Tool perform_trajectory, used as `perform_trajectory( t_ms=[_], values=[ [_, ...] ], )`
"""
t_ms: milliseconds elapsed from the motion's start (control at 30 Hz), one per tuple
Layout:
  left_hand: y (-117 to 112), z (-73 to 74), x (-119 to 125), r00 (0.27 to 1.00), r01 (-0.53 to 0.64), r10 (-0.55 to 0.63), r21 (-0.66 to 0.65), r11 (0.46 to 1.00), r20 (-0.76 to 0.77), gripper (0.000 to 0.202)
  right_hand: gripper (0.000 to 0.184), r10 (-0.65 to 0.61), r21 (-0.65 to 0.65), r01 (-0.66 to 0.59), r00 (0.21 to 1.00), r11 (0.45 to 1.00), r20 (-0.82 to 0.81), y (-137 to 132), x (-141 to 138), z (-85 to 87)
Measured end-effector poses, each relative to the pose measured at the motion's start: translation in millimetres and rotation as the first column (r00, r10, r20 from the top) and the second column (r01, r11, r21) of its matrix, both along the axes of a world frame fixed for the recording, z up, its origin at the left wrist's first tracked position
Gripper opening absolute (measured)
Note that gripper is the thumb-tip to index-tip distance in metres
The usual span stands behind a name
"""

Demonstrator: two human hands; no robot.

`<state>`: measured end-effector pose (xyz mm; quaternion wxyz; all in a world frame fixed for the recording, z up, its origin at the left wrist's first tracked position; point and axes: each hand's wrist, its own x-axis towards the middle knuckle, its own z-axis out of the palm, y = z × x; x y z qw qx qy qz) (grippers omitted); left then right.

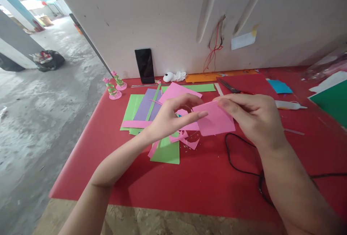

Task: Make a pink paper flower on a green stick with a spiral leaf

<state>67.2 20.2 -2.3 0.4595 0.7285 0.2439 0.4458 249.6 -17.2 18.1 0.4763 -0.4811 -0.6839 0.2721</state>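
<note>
A small square of pink paper is held up over the table, tilted towards me. My right hand pinches its upper right edge between thumb and fingers. At the paper's left side is my left hand, thumb stretched out and fingers curved apart from it. The left thumb tip overlaps the paper's edge; whether it presses on it I cannot tell. Beneath the hands lie pink paper scraps, a green sheet and a purple sheet.
Two small paper flowers stand at the table's left edge. A phone leans against the wall. Scissors and a white glue bottle lie at the right. A black cord loops across the red table.
</note>
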Motion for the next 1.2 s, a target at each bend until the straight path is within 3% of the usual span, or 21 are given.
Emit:
perform_trajectory(
  t_ms=[200, 300, 400, 600, 767, 933, 1100, 1200],
  values=[
    [-8.3, 4.7, 0.8, 0.999, 0.048, -0.048, -0.018, 0.999, 0.01, 0.029, 0.019, -0.064, 0.205, 0.084, 0.993, 0.975, -0.104, -6.1, -11.7, -5.3],
    [-13.2, 7.6, 1.8, 1.0, -0.019, 0.018, 0.065, 0.998, 0.022, 0.044, 0.018, -0.005, 0.256, 0.043, 0.989, 0.966, -0.147, -9.0, -15.0, -6.5],
    [-16.2, 8.4, 1.7, 0.998, -0.057, 0.05, 0.194, 0.979, 0.044, 0.043, 0.025, 0.008, 0.28, 0.039, 0.986, 0.959, -0.165, -11.5, -16.8, -6.8],
    [-20.6, 9.3, -1.2, 0.997, -0.074, 0.073, 0.392, 0.917, 0.017, 0.034, 0.03, 0.044, 0.277, 0.004, 0.985, 0.961, -0.167, -15.6, -18.6, -4.5],
    [-23.1, 8.5, -4.2, 0.994, -0.07, 0.104, 0.534, 0.843, -0.034, 0.027, 0.024, 0.035, 0.281, 0.006, 0.989, 0.96, -0.142, -20.9, -20.8, -1.6],
    [-26.7, 6.0, -3.6, 0.988, -0.066, 0.134, 0.601, 0.796, -0.07, 0.028, 0.018, -0.003, 0.29, 0.019, 0.998, 0.957, -0.058, -26.1, -23.4, -0.6],
    [-29.7, 5.0, -0.6, 0.986, -0.097, 0.16, 0.636, 0.766, -0.042, 0.024, 0.02, -0.034, 0.287, 0.055, 0.996, 0.956, -0.079, -29.2, -26.0, -0.4],
    [-29.9, 3.3, 0.1, 0.973, -0.138, 0.229, 0.704, 0.696, -0.035, 0.023, 0.02, -0.041, 0.291, 0.067, 0.995, 0.954, -0.095, -30.2, -28.4, -0.5]
  ],
)
